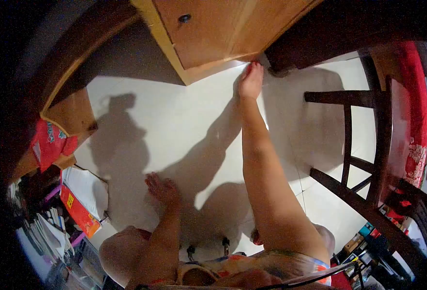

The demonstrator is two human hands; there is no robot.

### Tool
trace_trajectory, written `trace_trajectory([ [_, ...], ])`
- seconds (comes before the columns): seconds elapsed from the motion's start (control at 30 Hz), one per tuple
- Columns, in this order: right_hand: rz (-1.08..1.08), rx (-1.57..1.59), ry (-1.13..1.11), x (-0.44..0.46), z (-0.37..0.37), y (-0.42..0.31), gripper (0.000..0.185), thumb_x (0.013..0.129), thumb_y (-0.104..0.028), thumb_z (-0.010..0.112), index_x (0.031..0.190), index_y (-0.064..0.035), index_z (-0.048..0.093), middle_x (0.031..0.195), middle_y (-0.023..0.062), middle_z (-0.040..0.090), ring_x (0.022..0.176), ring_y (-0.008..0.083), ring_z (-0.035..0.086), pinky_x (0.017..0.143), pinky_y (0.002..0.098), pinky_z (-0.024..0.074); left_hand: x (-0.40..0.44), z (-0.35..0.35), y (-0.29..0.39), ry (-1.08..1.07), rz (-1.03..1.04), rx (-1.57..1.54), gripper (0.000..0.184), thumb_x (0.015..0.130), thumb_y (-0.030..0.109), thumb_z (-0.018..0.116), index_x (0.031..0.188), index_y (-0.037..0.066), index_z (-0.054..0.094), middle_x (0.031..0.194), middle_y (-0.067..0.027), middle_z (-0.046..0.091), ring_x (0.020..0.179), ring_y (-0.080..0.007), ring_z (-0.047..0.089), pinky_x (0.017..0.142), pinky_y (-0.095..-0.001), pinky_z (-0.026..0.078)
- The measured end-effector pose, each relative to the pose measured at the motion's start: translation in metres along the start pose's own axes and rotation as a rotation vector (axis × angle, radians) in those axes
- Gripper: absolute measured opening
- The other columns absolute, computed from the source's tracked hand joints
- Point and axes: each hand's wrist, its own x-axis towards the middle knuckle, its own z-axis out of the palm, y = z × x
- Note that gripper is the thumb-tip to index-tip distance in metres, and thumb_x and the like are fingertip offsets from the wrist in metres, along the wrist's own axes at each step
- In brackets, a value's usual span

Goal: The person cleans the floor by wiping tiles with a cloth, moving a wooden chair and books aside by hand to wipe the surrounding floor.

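My right arm stretches far forward, and my right hand (252, 81) is at the lower edge of a wooden cabinet (218, 36). Its fingers look stretched toward that edge; the fingertips are hard to make out, and nothing shows in the hand. Lower left, my left hand (163, 188) is held over the pale tiled floor (174, 111), fingers apart and holding nothing. Shadows of my arm and head fall across the tiles.
A dark wooden chair (380, 140) stands at right near a red cloth (415, 111). On the left are a red bag (49, 140), an open box with papers (83, 193) and stacked books (49, 237). Dark furniture (320, 34) adjoins the cabinet.
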Motion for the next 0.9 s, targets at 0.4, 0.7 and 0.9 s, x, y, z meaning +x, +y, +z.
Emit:
trace_trajectory([
  [0.4,0.276,0.375,-0.112,-0.047,-0.008,-0.100,0.041,0.101,-0.023,0.038,0.128,0.0048,0.050,0.134,0.0221,0.050,0.128,0.0382,0.042,0.111,0.0424,0.0313,0.002,-0.016,0.016,0.030,0.030,-0.021,0.066,0.088,0.020,0.053,0.148,0.005,0.030,0.155,-0.0208,0.025,0.144,-0.0406,0.020,0.114,-0.0576,0.015],
  [0.7,0.003,0.321,-0.226,-0.103,0.003,-0.148,0.035,0.094,-0.012,0.048,0.125,0.0036,0.051,0.134,0.0230,0.049,0.124,0.0409,0.046,0.107,0.0459,0.0378,-0.002,0.001,0.006,0.194,0.144,-0.009,0.063,0.090,0.024,0.051,0.147,0.005,0.033,0.154,-0.0200,0.028,0.143,-0.0398,0.022,0.114,-0.0563,0.016],
  [0.9,-0.270,0.224,-0.322,-0.121,-0.005,-0.148,0.037,0.090,-0.011,0.052,0.123,0.0035,0.053,0.133,0.0239,0.051,0.127,0.0390,0.045,0.109,0.0457,0.0360,0.002,-0.008,0.011,0.153,0.102,-0.025,0.060,0.091,0.024,0.051,0.145,0.005,0.036,0.154,-0.0186,0.029,0.143,-0.0394,0.025,0.113,-0.0569,0.019],
])
